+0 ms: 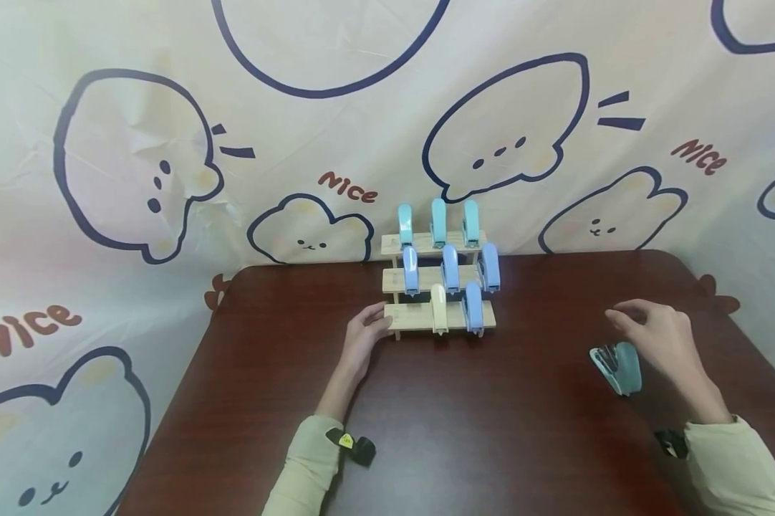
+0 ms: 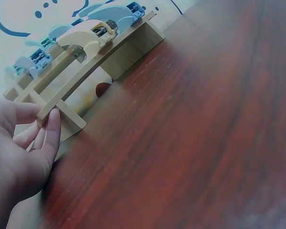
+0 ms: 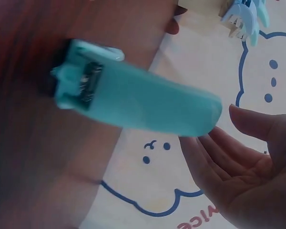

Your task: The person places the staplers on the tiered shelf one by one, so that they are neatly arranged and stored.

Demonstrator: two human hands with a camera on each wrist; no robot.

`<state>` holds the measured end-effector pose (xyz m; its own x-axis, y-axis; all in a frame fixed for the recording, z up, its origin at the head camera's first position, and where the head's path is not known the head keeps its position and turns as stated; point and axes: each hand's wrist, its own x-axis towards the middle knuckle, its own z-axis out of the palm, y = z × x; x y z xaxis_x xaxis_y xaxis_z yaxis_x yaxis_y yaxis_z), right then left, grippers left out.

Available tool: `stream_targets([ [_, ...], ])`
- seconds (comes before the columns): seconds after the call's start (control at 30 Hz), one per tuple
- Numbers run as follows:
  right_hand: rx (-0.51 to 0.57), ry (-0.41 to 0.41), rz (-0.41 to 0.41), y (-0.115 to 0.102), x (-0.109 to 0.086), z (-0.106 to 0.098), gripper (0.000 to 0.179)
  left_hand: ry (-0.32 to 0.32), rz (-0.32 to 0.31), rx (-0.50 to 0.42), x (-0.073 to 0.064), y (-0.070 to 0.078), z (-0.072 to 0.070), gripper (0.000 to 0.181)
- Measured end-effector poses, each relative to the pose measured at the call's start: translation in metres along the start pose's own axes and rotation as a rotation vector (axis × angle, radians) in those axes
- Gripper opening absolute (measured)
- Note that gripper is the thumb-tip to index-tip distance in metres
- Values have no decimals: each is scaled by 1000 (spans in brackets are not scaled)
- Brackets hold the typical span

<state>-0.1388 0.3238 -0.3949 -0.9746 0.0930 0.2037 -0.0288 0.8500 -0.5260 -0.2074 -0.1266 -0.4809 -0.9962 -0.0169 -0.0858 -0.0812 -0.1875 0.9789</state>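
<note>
My left hand pinches the left end of the lowest shelf of a three-step wooden display rack; the left wrist view has its fingers at the shelf's corner. Small staplers sit on the rack: three teal on top, three blue in the middle, a cream stapler and a blue stapler at the bottom. Off to the right, another teal stapler is on the table. Next to it hovers my right hand, thumb and fingers apart around nothing. In the right wrist view that stapler crosses before the fingertips.
The dark reddish-brown table ends at a pale curtain printed with cartoon outlines, just behind the rack. A wrist camera is strapped at the left sleeve.
</note>
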Motion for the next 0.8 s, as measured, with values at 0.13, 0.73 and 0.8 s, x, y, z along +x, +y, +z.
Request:
stream_targets([
  [0.13, -9, -39, 11, 7, -4, -1, 42, -6, -7, -8, 1, 0, 0, 47],
  [0.73, -65, -433, 5, 23, -4, -6, 52, -3, -8, -8, 2, -1, -1, 49],
  [0.8, -60, -457, -28, 23, -3, -7, 52, -1, -10, -6, 2, -1, 0, 48],
])
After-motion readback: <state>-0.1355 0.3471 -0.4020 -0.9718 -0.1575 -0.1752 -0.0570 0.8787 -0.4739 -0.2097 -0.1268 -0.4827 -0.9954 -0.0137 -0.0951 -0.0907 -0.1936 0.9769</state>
